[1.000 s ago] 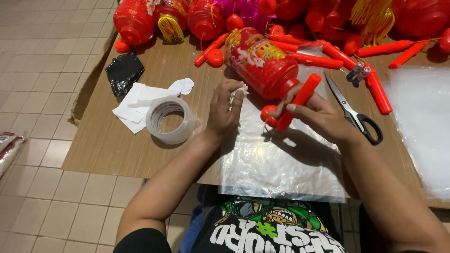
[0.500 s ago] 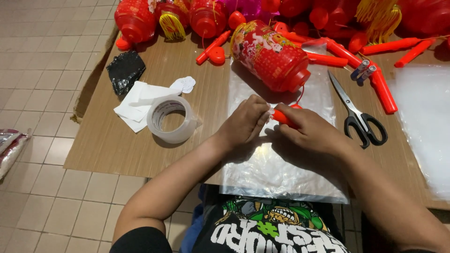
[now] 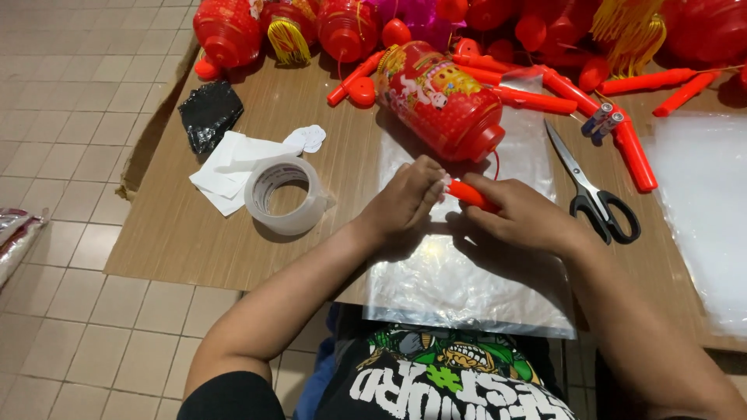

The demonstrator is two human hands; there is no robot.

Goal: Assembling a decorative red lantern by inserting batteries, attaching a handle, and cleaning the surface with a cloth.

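Both hands have come down close together over the clear plastic bag [image 3: 467, 288] since a second ago, when the right one held the red stick up near the lantern. The left hand [image 3: 405, 204] now lies knuckles up, fingertips curled onto the stick's near end, pressing it against the plastic. The right hand [image 3: 523, 218] closes around the red plastic stick [image 3: 471, 194], of which only a short orange-red stretch shows between the two hands; the rest is hidden under the fingers. It looks as if the stick is being worked into or against the bag.

Far left on the brown table [image 3: 179, 233] lies a crumpled black bag [image 3: 208, 115], then white paper scraps [image 3: 229, 167] with a roll of clear tape [image 3: 284, 194] resting on them, just left of the left wrist. Beyond the hands the big red lantern [image 3: 440, 101] lies on its side, nearly touching the fingertips and crowding the far edge of the bag. Right of the hands, black-handled scissors [image 3: 595, 194] lie blades shut, close to the right wrist. More red sticks [image 3: 630, 152] and lanterns crowd the far side.
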